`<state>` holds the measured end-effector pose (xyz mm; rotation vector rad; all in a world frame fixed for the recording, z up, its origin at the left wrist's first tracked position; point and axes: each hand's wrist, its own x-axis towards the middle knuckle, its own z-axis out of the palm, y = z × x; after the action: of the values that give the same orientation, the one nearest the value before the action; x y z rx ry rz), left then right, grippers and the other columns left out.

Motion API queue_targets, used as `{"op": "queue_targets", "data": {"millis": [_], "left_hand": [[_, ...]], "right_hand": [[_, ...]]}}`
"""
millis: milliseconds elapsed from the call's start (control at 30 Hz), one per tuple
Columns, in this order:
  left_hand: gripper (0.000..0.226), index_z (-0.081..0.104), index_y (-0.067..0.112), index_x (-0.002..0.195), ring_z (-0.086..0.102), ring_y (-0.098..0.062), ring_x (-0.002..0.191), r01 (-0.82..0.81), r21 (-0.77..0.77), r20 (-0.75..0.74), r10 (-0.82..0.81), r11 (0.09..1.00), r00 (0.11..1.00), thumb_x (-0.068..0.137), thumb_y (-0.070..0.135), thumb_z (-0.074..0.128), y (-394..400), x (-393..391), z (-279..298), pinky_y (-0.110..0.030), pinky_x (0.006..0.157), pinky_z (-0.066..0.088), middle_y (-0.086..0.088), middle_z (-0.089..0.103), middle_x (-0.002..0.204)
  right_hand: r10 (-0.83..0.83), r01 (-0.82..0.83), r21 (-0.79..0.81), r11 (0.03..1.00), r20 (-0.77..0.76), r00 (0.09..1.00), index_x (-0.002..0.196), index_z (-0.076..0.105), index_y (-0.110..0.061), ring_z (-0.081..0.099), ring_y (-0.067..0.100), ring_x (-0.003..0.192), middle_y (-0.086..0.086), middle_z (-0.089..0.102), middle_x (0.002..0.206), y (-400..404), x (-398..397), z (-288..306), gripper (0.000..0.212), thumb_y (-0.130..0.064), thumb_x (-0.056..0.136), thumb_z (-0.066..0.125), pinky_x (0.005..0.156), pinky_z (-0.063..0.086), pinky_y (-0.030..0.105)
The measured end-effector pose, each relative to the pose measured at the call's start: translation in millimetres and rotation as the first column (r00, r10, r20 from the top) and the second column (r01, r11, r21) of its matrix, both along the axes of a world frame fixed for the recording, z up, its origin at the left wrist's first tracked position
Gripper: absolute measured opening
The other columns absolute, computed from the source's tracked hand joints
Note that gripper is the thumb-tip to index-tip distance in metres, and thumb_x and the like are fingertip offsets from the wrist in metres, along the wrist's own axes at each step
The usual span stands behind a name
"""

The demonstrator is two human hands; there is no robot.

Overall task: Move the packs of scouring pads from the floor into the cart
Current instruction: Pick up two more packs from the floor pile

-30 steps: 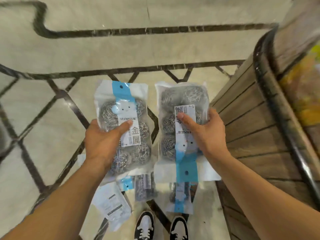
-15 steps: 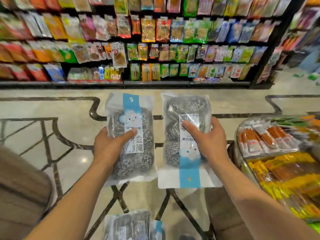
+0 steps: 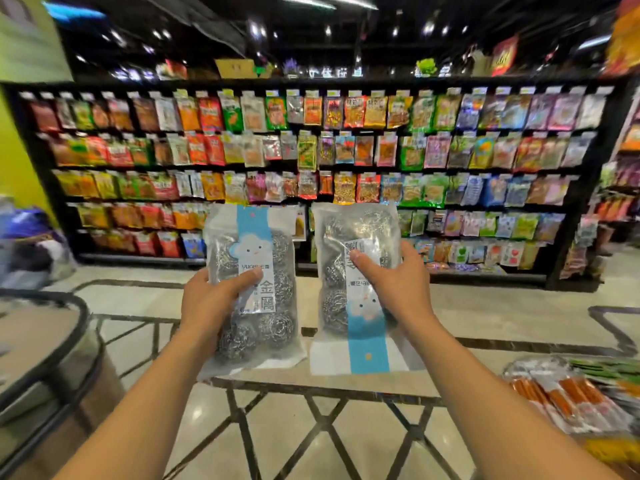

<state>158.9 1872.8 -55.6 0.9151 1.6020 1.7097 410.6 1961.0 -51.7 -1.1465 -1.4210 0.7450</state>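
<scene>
One pack of scouring pads [image 3: 254,289] is gripped upright in the left hand [image 3: 211,299], thumb across its front. A second pack [image 3: 358,289] is gripped likewise in the right hand [image 3: 398,289]; both are held side by side, apart, above the floor [image 3: 311,427].

A long black shelf rack [image 3: 311,168] runs across the far side of the shop, its rows packed with bright snack bags [image 3: 346,112], and above it the dark ceiling [image 3: 346,29] is dotted with small lights, with blurred boxes and goods along the rack's top. The pale polished floor [image 3: 277,441] carries dark inlaid lines that cross in diamond shapes near the camera, and a yellow-green wall [image 3: 14,161] stands at the far left. A round-edged wooden stand [image 3: 45,368] with a dark rim sits near on the left, and a display of packed sausages [image 3: 568,396] lies near on the right.
</scene>
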Motion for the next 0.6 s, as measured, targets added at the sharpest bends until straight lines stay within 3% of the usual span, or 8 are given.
{"op": "queue_targets", "data": {"millis": [167, 300, 433, 533, 600], "left_hand": [[0.048, 0.072, 0.015, 0.114, 0.078, -0.026, 0.090, -0.168, 0.047, -0.006, 0.169, 0.985, 0.986, 0.071, 0.023, 0.092, -66.6, -15.3, 17.6, -0.050, 0.091, 0.060, -0.004, 0.081, 0.098], [0.044, 0.073, 0.017, 0.113, 0.079, -0.018, 0.085, -0.342, 0.064, -0.028, 0.344, 0.937, 0.938, 0.073, 0.022, 0.091, -137.8, -22.9, 20.6, -0.041, 0.085, 0.061, 0.002, 0.081, 0.093], [0.044, 0.072, 0.015, 0.111, 0.076, -0.014, 0.069, -0.531, 0.057, -0.035, 0.534, 0.845, 0.845, 0.073, 0.024, 0.091, -222.6, -29.1, 16.7, -0.029, 0.063, 0.057, 0.004, 0.079, 0.083], [0.034, 0.069, 0.015, 0.102, 0.070, -0.009, 0.058, -0.643, 0.064, -0.016, 0.645, 0.763, 0.764, 0.077, 0.025, 0.089, -294.0, -27.8, 13.0, -0.022, 0.051, 0.051, 0.011, 0.073, 0.065], [0.027, 0.066, 0.014, 0.095, 0.057, 0.001, 0.038, -0.695, 0.047, 0.001, 0.696, 0.718, 0.719, 0.080, 0.021, 0.086, -344.9, -24.4, 11.6, -0.015, 0.038, 0.043, 0.014, 0.063, 0.047]], "right_hand": [[0.199, -0.199, 0.019, 0.980, -0.004, 0.980, 0.110, 0.062, -0.031, 0.069, 0.012, 0.092, -0.012, 0.070, 0.100, -23.3, -37.1, 8.0, 0.048, -0.052, 0.075, 0.086, 0.079, 0.058, 0.037], [0.395, -0.395, 0.010, 0.919, 0.010, 0.919, 0.112, 0.056, -0.036, 0.060, -0.002, 0.087, -0.024, 0.062, 0.095, -54.0, -75.7, 6.3, 0.048, -0.052, 0.078, 0.085, 0.073, 0.049, 0.027], [0.571, -0.570, -0.032, 0.821, 0.023, 0.821, 0.115, 0.060, -0.030, 0.067, 0.013, 0.095, -0.018, 0.066, 0.099, -101.8, -122.6, -2.8, 0.052, -0.054, 0.076, 0.085, 0.084, 0.056, 0.038], [0.686, -0.685, -0.031, 0.728, 0.061, 0.725, 0.113, 0.058, -0.031, 0.065, 0.011, 0.091, -0.021, 0.063, 0.095, -149.8, -156.6, -8.0, 0.050, -0.054, 0.076, 0.085, 0.075, 0.053, 0.032], [0.744, -0.745, -0.027, 0.667, 0.087, 0.663, 0.112, 0.058, -0.034, 0.067, 0.012, 0.092, -0.018, 0.067, 0.097, -189.0, -177.8, -9.8, 0.051, -0.056, 0.075, 0.085, 0.073, 0.053, 0.031]]}}
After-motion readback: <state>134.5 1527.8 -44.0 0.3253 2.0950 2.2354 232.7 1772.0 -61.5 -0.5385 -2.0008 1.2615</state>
